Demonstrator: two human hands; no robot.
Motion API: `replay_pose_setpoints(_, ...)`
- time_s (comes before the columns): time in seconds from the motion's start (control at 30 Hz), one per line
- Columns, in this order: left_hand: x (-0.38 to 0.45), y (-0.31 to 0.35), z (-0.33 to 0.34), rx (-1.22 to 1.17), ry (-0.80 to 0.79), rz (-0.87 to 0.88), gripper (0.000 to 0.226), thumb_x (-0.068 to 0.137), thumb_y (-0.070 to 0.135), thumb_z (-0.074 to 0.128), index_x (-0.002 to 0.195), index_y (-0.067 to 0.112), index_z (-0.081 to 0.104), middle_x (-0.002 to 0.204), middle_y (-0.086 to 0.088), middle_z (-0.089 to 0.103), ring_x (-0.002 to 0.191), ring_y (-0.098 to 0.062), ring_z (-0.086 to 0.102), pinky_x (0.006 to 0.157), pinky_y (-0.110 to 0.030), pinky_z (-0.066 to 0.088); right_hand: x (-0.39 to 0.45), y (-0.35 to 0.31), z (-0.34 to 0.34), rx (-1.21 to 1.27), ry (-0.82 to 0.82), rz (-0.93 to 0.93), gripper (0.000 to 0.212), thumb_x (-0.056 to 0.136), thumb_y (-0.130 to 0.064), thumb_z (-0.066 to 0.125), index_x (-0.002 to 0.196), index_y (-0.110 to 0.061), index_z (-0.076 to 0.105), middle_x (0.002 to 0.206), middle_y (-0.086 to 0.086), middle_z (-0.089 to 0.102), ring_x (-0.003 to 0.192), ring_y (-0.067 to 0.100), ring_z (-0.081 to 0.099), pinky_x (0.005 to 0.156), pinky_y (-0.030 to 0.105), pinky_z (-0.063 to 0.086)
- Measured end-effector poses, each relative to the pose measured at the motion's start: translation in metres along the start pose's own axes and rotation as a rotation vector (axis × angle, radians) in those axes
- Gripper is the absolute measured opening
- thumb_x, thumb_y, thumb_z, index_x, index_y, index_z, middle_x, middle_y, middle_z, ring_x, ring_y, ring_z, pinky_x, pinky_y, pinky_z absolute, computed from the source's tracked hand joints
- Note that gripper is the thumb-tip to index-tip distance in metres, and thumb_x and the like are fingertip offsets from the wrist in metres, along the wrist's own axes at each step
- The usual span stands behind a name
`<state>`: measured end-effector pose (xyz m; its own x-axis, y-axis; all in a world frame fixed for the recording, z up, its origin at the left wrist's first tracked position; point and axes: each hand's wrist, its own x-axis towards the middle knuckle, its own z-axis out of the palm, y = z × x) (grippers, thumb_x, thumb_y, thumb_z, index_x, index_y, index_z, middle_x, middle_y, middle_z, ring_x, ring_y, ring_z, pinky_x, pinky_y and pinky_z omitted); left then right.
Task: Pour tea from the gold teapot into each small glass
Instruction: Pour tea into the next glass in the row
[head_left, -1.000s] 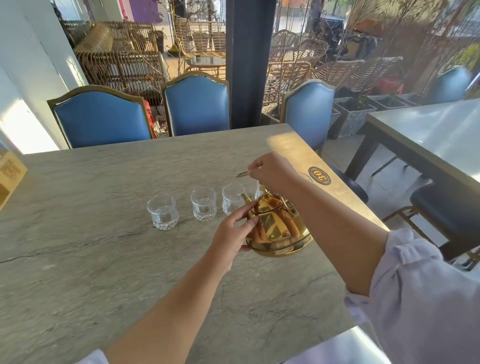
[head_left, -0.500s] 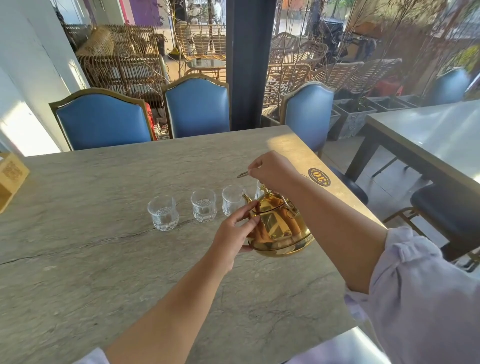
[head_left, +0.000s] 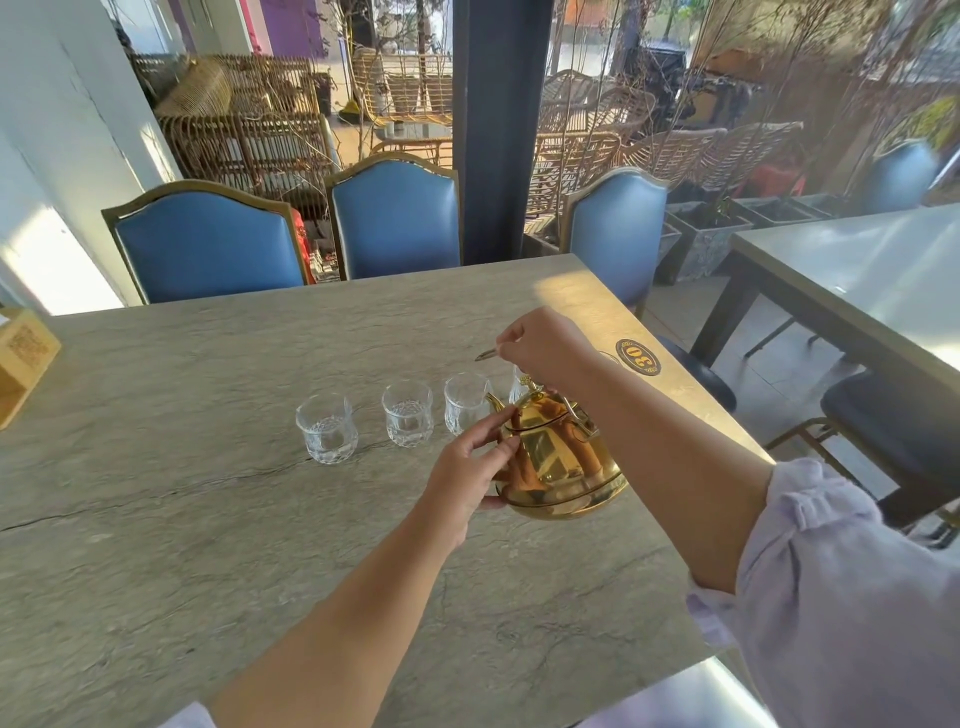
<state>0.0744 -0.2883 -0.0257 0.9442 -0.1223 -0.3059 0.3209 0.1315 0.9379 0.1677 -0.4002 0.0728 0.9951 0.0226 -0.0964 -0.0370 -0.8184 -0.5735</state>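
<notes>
A fourth glass (head_left: 518, 387) sits mostly hidden behind the right hand (head_left: 543, 347) and the teapot (head_left: 558, 460). That hand covers the handle's top. The wooden box (head_left: 23, 366), far left of the fingers, is cut by the edge.

Readable markings, one item: oval badge (head_left: 638, 356), dark ground with gold ornamental border, bearing the gold number "30"; fixed flat on the grey stone-look table (head_left: 208, 519) near its far right edge, digits turned sideways to the viewer. Second marked item: wooden block (head_left: 23, 364) at the table's left edge, its face carrying a square printed pattern resembling a QR code; no letters or figures legible on it.
</notes>
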Motion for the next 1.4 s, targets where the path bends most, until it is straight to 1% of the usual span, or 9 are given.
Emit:
replay_pose_setpoints(0.13, 0.000, 0.000, 0.001, -0.005, -0.004, 0.000, 0.033, 0.098, 0.024, 0.063, 0.111, 0.053, 0.067, 0.118, 0.014, 0.071, 0.086, -0.013, 0.075, 0.072, -0.039, 0.061, 0.000, 0.000, 0.000, -0.003, -0.003, 0.000, 0.028, 0.093, -0.015, 0.052, 0.105, -0.003, 0.073, 0.086, 0.014, 0.072, 0.049, 0.015, 0.047, 0.042, 0.022, 0.036)
replay_pose_setpoints(0.27, 0.000, 0.001, -0.001, -0.007, -0.001, -0.001, 0.033, 0.098, 0.023, 0.063, 0.112, 0.052, 0.067, 0.119, 0.013, 0.071, 0.085, -0.014, 0.074, 0.069, -0.038, 0.061, 0.001, 0.000, 0.001, -0.007, -0.008, 0.004, 0.026, 0.094, -0.016, 0.052, 0.105, -0.004, 0.073, 0.093, 0.015, 0.074, 0.051, 0.014, 0.049, 0.043, 0.022, 0.036)
replay_pose_setpoints(0.43, 0.001, 0.001, -0.002, -0.007, 0.006, -0.006, 0.033, 0.097, 0.024, 0.064, 0.117, 0.050, 0.067, 0.124, 0.010, 0.070, 0.095, -0.019, 0.075, 0.083, -0.049, 0.063, 0.003, 0.000, 0.002, -0.011, -0.009, 0.001, 0.026, 0.094, -0.017, 0.052, 0.105, -0.005, 0.073, 0.097, 0.015, 0.074, 0.053, 0.015, 0.051, 0.044, 0.023, 0.038)
replay_pose_setpoints(0.6, 0.003, -0.001, -0.004, 0.004, 0.010, -0.012, 0.034, 0.096, 0.024, 0.066, 0.121, 0.048, 0.067, 0.123, 0.011, 0.071, 0.094, -0.019, 0.076, 0.086, -0.053, 0.061, 0.003, -0.001, 0.002, -0.019, -0.008, 0.002, 0.028, 0.093, -0.016, 0.052, 0.105, -0.003, 0.074, 0.081, 0.012, 0.068, 0.052, 0.015, 0.048, 0.045, 0.022, 0.037)
replay_pose_setpoints(0.8, 0.005, -0.004, -0.004, 0.013, 0.010, -0.018, 0.035, 0.096, 0.024, 0.067, 0.120, 0.048, 0.068, 0.123, 0.010, 0.071, 0.097, -0.021, 0.076, 0.082, -0.049, 0.063, 0.002, 0.003, 0.004, -0.053, 0.008, -0.025, 0.031, 0.096, -0.020, 0.049, 0.106, -0.003, 0.073, 0.099, 0.015, 0.075, 0.063, 0.019, 0.057, 0.051, 0.026, 0.041)
replay_pose_setpoints(0.97, 0.007, -0.007, -0.005, 0.029, 0.018, -0.016, 0.035, 0.094, 0.022, 0.068, 0.115, 0.050, 0.068, 0.125, 0.005, 0.071, 0.100, -0.025, 0.075, 0.080, -0.048, 0.064, -0.004, 0.011, 0.006, -0.024, 0.038, -0.041, 0.031, 0.098, -0.023, 0.050, 0.109, -0.005, 0.073, 0.113, 0.011, 0.073, 0.100, 0.025, 0.069, 0.081, 0.033, 0.055)
replay_pose_setpoints(1.13, 0.007, -0.008, -0.007, 0.055, 0.022, -0.006, 0.040, 0.093, 0.020, 0.070, 0.122, 0.046, 0.069, 0.120, 0.002, 0.073, 0.094, -0.024, 0.075, 0.090, -0.059, 0.058, -0.016, 0.017, 0.008, 0.079, 0.101, -0.085, 0.031, 0.096, -0.023, 0.054, 0.120, -0.013, 0.071, 0.124, 0.002, 0.069, 0.089, 0.016, 0.064, 0.066, 0.024, 0.044)
replay_pose_setpoints(1.3, 0.008, -0.011, -0.011, 0.074, -0.009, 0.043, 0.043, 0.093, 0.016, 0.069, 0.129, 0.040, 0.067, 0.129, -0.002, 0.069, 0.084, -0.016, 0.078, 0.081, -0.041, 0.064, -0.025, 0.026, 0.012, 0.148, 0.145, -0.072, 0.029, 0.094, -0.023, 0.057, 0.119, -0.015, 0.070, 0.123, 0.001, 0.069, 0.082, 0.013, 0.062, 0.061, 0.023, 0.042)
replay_pose_setpoints(1.4, 0.009, -0.014, -0.013, 0.130, -0.013, 0.078, 0.043, 0.092, 0.018, 0.070, 0.122, 0.049, 0.069, 0.136, -0.005, 0.065, 0.095, -0.018, 0.077, 0.087, -0.039, 0.062, -0.031, 0.031, 0.015, 0.205, 0.184, -0.055, 0.030, 0.093, -0.024, 0.058, 0.119, -0.018, 0.071, 0.124, -0.001, 0.069, 0.093, 0.015, 0.065, 0.071, 0.025, 0.045)
